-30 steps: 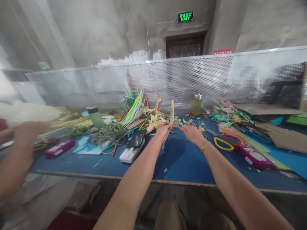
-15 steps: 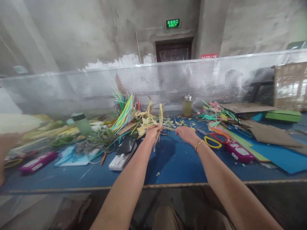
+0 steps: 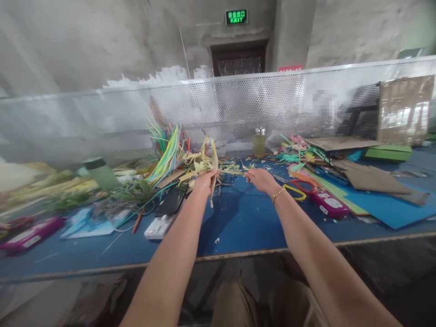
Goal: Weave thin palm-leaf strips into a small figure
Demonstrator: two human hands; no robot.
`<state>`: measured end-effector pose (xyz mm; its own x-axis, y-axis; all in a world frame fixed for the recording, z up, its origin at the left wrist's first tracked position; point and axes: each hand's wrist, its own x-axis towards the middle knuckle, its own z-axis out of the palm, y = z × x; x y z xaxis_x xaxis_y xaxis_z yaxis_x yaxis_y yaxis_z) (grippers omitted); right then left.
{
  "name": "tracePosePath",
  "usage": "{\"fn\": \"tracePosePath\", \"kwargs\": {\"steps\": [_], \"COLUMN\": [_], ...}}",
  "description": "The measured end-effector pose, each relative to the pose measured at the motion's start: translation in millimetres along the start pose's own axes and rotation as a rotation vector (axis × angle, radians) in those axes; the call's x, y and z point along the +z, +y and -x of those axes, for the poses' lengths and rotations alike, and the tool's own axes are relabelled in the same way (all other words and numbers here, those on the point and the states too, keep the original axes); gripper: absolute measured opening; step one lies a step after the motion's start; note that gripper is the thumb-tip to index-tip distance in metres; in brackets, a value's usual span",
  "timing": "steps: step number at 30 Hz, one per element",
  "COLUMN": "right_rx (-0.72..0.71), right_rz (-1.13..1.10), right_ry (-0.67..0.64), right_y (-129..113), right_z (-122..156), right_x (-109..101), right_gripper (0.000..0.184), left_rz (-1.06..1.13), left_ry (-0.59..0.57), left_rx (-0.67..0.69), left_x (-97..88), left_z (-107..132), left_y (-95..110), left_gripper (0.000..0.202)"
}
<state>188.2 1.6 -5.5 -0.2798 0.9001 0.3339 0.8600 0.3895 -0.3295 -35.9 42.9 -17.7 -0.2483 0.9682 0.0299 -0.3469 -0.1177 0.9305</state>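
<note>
Head view: your left hand (image 3: 204,180) is fisted around a bunch of pale dried leaf strips (image 3: 211,169). One long strip stands up out of the fist and the loose ends hang below it, so the bunch is clamped mid-length to stay together. Your right hand (image 3: 260,179) pinches the far end of a single strip (image 3: 234,172) that runs flat across to the left hand; fingers closed on it, pulled near taut between the two hands. Both hands hover just above the blue table (image 3: 245,222), close in front of the heap of leaf scraps (image 3: 195,161), so stock is within reach. Coloured strips (image 3: 166,152) fan up just left of the heap. Yellow-handled scissors (image 3: 295,192) lie just right of your right wrist, the magenta box (image 3: 327,204) beside them. A black phone on a white block (image 3: 166,210) lies left of your left forearm, the green bottle (image 3: 99,172) further left, and the glass jar (image 3: 259,142) stands at the perforated screen behind.

Versus the earlier frames: same grips and same hand spacing. Your head has turned right, so everything sits further left in view. The other person's hand at the left edge is out of view now. The upright strip leans a bit more.
</note>
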Motion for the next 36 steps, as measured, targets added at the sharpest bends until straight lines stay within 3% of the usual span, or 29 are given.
{"fn": "tracePosePath", "kwargs": {"steps": [4,7,12,16,18,20,23,27,36], "right_rx": [0.059,0.114,0.255,0.383,0.334,0.251,0.143,-0.016,-0.114], "right_rz": [-0.015,-0.007,-0.588,-0.650,-0.611,-0.610,-0.751,-0.927,-1.125], "right_ry": [-0.018,0.188,0.519,0.752,0.717,0.587,0.338,0.132,0.001], "right_y": [2,3,9,18,18,13,2,-11,-16], "right_z": [1,-1,-8,-9,-8,-8,-8,-6,-3], "right_x": [2,4,4,2,2,4,10,17,21], "right_gripper": [0.049,0.051,0.059,0.049,0.042,0.036,0.033,0.029,0.028], "left_rz": [0.013,0.006,0.011,0.015,-0.018,-0.094,-0.186,-0.278,-0.260], "left_ry": [-0.027,-0.105,-0.192,-0.197,-0.241,-0.313,-0.422,-0.542,-0.687], "left_rx": [-0.008,-0.037,-0.071,-0.063,-0.071,-0.097,-0.104,-0.095,-0.190], "left_x": [0.2,1.3,5.0,7.1,8.1,8.9,9.3,10.1,9.2], "left_z": [4,9,13,17,21,25,29,33,43], "left_y": [1,3,5,7,6,5,2,-4,4], "left_gripper": [0.012,0.011,0.008,0.010,0.014,0.016,0.018,0.025,0.027]}}
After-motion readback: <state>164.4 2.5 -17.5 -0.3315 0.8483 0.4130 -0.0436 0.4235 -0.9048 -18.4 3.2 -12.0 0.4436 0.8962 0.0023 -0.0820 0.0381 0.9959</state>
